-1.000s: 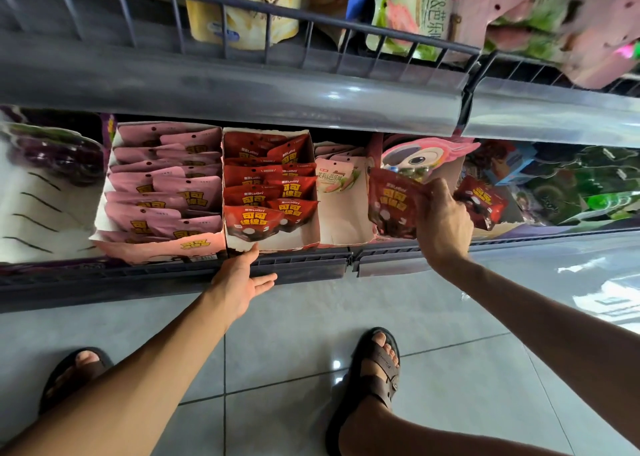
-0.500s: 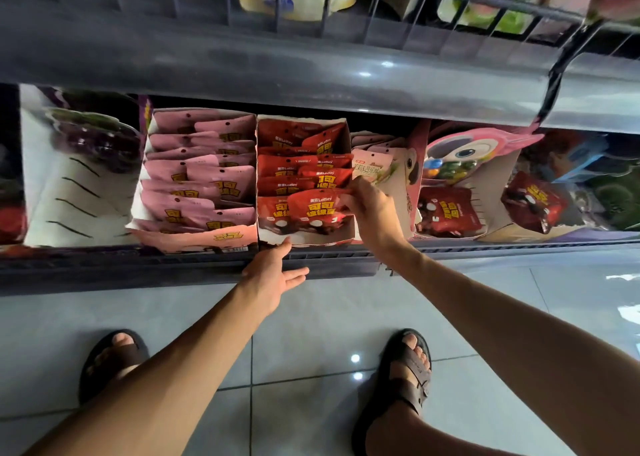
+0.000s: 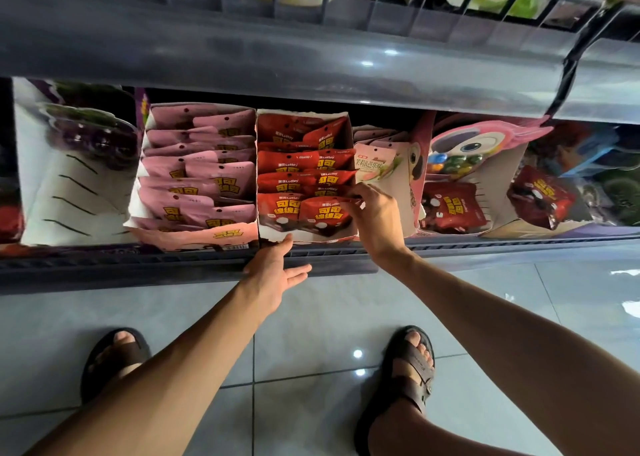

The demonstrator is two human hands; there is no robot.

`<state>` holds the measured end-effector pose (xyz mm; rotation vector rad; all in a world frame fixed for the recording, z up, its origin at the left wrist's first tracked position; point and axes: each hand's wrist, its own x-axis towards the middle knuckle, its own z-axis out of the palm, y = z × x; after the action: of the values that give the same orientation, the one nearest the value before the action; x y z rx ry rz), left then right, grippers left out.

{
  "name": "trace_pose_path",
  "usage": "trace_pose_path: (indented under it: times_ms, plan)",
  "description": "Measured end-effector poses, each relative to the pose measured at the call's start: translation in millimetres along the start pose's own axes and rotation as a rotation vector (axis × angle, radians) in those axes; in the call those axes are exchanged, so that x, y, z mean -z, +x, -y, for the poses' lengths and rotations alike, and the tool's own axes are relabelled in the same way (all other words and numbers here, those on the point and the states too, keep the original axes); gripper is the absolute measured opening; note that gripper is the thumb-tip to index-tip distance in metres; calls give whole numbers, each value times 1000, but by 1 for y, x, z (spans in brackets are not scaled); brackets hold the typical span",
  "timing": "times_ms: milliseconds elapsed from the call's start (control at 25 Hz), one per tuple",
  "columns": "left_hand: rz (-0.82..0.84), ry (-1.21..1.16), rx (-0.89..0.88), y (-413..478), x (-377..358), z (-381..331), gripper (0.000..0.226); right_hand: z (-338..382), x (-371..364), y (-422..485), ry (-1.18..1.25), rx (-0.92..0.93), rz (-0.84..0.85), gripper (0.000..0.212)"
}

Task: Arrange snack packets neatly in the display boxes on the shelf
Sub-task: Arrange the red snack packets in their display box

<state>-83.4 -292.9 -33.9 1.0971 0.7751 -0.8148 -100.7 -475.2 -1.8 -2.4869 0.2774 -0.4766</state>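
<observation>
A grey metal shelf (image 3: 104, 265) carries a white cardboard box of pink packets (image 3: 194, 239) just beside a white cardboard box of red packets (image 3: 277, 235). Further right stand a pink bird-faced display box (image 3: 502, 171) and a loose dark-red packet (image 3: 540, 196).

Red packet (image 3: 320, 213) now in red box (image 3: 304, 240).

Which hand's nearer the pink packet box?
Left. The left hand is just below the front corner of the pink packet box; the right hand is beyond the red box.

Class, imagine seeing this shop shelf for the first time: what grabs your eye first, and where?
The box of bright red packets at the shelf's centre stands out, with the right hand pinching its front packet. Left of it sits a box of pink packets; the left hand hangs open below.
</observation>
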Motion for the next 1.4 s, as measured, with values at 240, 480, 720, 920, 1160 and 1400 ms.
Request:
trace_pose_path:
  times_ms: [240,480,720,920,1160,1400]
  plan:
    - [-5,-7,2,-5,-2,-2,22,1,16,-2,7,-52,31,24]
    - [21,-11,-32,-10,-2,-1,32,-58,65,-5,-19,-583,-166,23]
    - [27,-15,-46,-8,-2,0,32,-117,95,-3,-153,-1046,-139,57]
    - [35,-10,-49,-5,-2,1,26,-127,88,6,-66,-1163,-273,56]
    - [37,-27,-58,-3,-1,3,21,-128,85,2,9,-1019,-452,38]
    - [29,-28,-51,-3,-2,2,12,-108,91,0,-24,-976,-462,30]
